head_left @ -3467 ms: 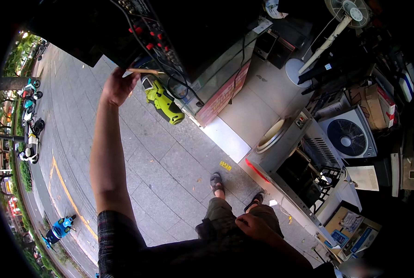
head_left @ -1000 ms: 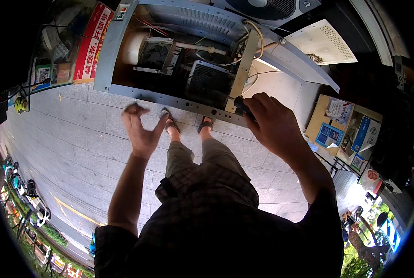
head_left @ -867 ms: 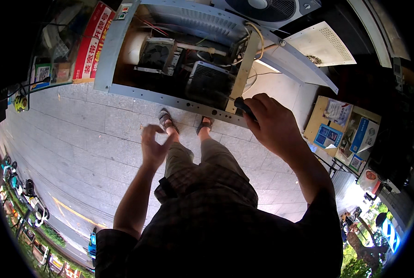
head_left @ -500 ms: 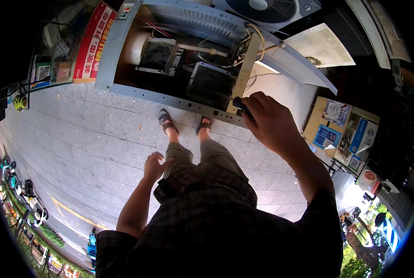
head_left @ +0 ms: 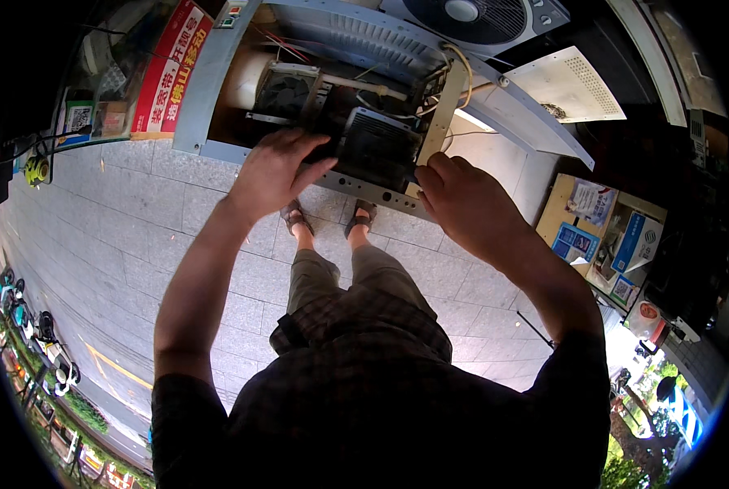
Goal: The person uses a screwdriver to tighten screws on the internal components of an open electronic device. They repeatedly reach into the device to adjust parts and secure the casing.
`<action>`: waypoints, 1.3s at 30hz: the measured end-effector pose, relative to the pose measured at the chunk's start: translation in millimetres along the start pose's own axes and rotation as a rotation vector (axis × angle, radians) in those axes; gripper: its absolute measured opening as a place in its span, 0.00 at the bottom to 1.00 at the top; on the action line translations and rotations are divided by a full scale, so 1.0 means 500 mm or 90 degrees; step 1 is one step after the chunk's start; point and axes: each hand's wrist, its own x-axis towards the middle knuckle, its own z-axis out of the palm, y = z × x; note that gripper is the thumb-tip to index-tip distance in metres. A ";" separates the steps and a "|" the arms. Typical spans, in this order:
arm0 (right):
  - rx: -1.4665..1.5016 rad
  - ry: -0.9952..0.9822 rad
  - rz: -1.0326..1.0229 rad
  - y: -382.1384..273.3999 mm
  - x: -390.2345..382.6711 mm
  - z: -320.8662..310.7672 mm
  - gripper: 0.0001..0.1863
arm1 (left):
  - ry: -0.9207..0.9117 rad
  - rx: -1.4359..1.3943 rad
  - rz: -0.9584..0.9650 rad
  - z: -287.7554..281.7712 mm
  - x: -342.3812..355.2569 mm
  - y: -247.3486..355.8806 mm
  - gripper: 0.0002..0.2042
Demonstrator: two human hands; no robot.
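Note:
An opened grey-blue metal casing (head_left: 364, 189) lies across the far side, its inner parts exposed. Inside are a white cylinder (head_left: 249, 81), a small fan unit (head_left: 283, 94) and a dark finned block (head_left: 377, 145). My left hand (head_left: 271, 173) is over the casing's near rim, left of the finned block, with fingers stretched out and thumb apart; nothing is in it. At the rim's right end, my right hand (head_left: 462, 191) is closed round a screwdriver (head_left: 416, 175), a dark-handled one. Most of its handle is hidden by my fingers, and its tip is hard to make out.
A cream perforated panel (head_left: 564, 85) and a round grey fan (head_left: 470, 16) lie beyond the casing. To the right stands a cardboard box (head_left: 576, 208) with leaflets. A red sign (head_left: 169, 69) stands at the left, near a glass case. Paving (head_left: 136, 236) spreads around my feet.
My left hand has risen from beside my thigh to the casing's near rim. My right hand has shifted slightly left and down, still gripping the screwdriver.

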 end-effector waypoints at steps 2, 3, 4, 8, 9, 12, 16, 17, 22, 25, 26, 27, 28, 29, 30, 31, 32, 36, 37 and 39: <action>-0.017 -0.011 -0.026 0.000 0.000 -0.001 0.16 | -0.049 -0.014 -0.009 0.003 0.022 -0.001 0.16; -0.024 -0.008 -0.040 0.000 0.000 -0.004 0.16 | -0.101 -0.020 -0.029 0.007 0.030 -0.007 0.16; -0.031 -0.004 -0.053 0.000 0.001 -0.004 0.16 | -0.152 -0.026 -0.049 0.009 0.039 -0.012 0.15; 0.036 -0.019 0.025 0.002 0.001 -0.001 0.15 | -0.282 -0.082 -0.141 0.010 0.095 -0.020 0.14; 0.064 -0.010 0.046 0.004 0.005 -0.002 0.14 | -0.291 -0.053 -0.143 0.019 0.102 -0.023 0.13; 0.110 0.035 0.070 0.010 0.007 0.000 0.13 | -0.303 -0.056 -0.135 0.034 0.119 -0.019 0.13; 0.094 0.005 0.048 0.000 0.017 -0.003 0.12 | -0.294 -0.085 -0.112 0.050 0.128 -0.026 0.12; 0.076 0.003 0.023 0.000 0.019 -0.005 0.13 | -0.300 -0.083 -0.118 0.049 0.130 -0.024 0.11; 0.040 -0.008 -0.029 0.018 0.023 -0.001 0.13 | -0.287 -0.079 -0.120 0.053 0.128 -0.028 0.11; 0.140 0.030 0.047 0.037 0.005 0.005 0.14 | -0.294 -0.071 -0.126 0.041 0.136 -0.012 0.11; 0.132 0.030 0.050 0.032 0.002 0.008 0.14 | -0.289 -0.082 -0.120 0.044 0.134 -0.015 0.12; 0.124 0.029 0.052 0.023 -0.006 0.011 0.14 | -0.283 -0.094 -0.114 0.048 0.132 -0.020 0.12; 0.116 0.029 0.055 0.019 -0.009 0.013 0.14 | -0.278 -0.105 -0.107 0.050 0.129 -0.024 0.12; 0.117 0.019 0.049 0.021 -0.010 0.011 0.15 | -0.277 -0.099 -0.104 0.049 0.131 -0.023 0.12; 0.119 0.009 0.044 0.024 -0.012 0.007 0.16 | -0.277 -0.092 -0.100 0.047 0.132 -0.021 0.12; 0.121 -0.001 0.039 0.027 -0.014 0.005 0.17 | -0.276 -0.086 -0.096 0.046 0.134 -0.020 0.12; 0.120 0.027 0.034 0.028 -0.014 0.008 0.16 | -0.272 -0.093 -0.095 0.047 0.132 -0.024 0.13; 0.129 0.067 0.032 0.032 -0.014 0.010 0.16 | -0.252 -0.114 -0.090 0.063 0.123 -0.042 0.13; 0.134 0.058 0.036 0.033 -0.013 0.007 0.16 | -0.246 -0.118 -0.087 0.066 0.121 -0.047 0.13; 0.127 0.061 0.046 0.036 -0.018 0.012 0.16 | -0.269 -0.110 -0.101 0.050 0.131 -0.028 0.13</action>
